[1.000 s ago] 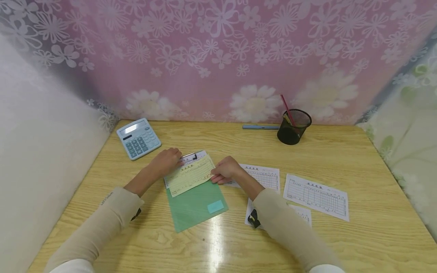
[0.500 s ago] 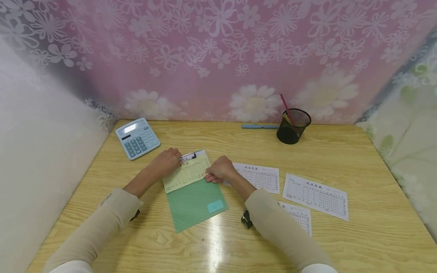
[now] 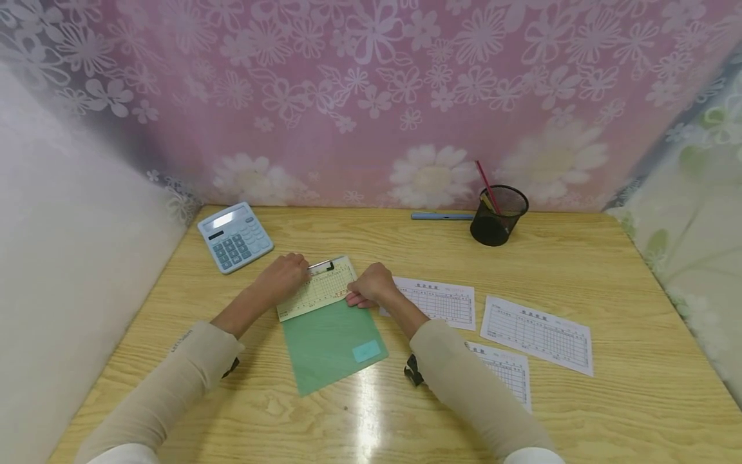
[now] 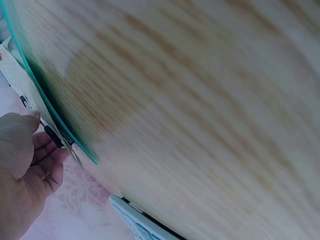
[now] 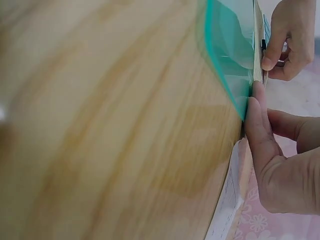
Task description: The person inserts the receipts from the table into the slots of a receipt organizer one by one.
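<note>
A green clipboard [image 3: 327, 351] lies tilted on the table, a pale blue sticker [image 3: 366, 351] near its lower right corner. Across its upper half lies a yellow printed slip [image 3: 315, 294], its top edge at the metal clip [image 3: 321, 265]. My left hand [image 3: 285, 276] holds the clip at the board's top left; in the left wrist view, thumb and fingers of that hand [image 4: 22, 165] pinch the clip's black-ended bar. With thumb and fingers, my right hand [image 3: 373, 283] pinches the slip's right edge. In the right wrist view its fingers [image 5: 261, 127] are at the board's edge.
White printed forms lie to the right: one [image 3: 449, 303] partly behind my right hand, one [image 3: 539, 335] farther right, one [image 3: 510, 370] partly under my right sleeve. A blue calculator [image 3: 234, 237] sits back left. A pen [image 3: 440, 216] and black mesh pen holder [image 3: 491, 229] stand toward the back.
My right hand has moved left and slightly up, bringing the yellow slip squarely over the white sheet and up to the clip. My left hand stays at the clip.
</note>
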`<state>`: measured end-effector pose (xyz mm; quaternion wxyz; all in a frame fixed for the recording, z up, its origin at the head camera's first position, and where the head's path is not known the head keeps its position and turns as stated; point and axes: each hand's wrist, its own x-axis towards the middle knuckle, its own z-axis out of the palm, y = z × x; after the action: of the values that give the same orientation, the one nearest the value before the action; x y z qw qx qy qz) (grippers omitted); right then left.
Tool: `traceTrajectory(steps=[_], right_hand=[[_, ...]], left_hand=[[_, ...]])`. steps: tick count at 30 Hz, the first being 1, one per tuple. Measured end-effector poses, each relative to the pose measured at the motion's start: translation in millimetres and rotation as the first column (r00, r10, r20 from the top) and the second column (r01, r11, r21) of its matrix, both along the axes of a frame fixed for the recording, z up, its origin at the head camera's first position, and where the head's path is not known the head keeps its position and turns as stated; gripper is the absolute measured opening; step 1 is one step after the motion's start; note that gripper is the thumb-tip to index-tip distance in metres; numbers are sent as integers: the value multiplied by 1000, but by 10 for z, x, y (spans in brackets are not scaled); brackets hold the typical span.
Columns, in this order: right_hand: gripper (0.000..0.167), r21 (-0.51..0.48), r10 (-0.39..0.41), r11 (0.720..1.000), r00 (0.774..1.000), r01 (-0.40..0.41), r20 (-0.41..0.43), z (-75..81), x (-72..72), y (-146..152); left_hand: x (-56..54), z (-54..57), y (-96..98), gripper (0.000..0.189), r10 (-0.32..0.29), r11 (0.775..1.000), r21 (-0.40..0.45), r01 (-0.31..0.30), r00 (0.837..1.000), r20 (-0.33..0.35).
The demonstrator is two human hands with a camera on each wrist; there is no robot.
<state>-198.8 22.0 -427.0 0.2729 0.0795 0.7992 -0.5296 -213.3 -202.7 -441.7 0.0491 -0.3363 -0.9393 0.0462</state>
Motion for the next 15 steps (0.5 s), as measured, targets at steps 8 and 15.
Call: traceTrajectory(steps=[8,15], right_hand=[[15,-28,-16,999,1000,17,21,-30,-23,8],[15,-36,-14,999,999,16,36,-21,-43,13]], left_hand=[[4,-5,19,22,19,1000,-7,-19,1000,-8],[-10,-31,10,22,19,1000,3,-19,1000,-8]])
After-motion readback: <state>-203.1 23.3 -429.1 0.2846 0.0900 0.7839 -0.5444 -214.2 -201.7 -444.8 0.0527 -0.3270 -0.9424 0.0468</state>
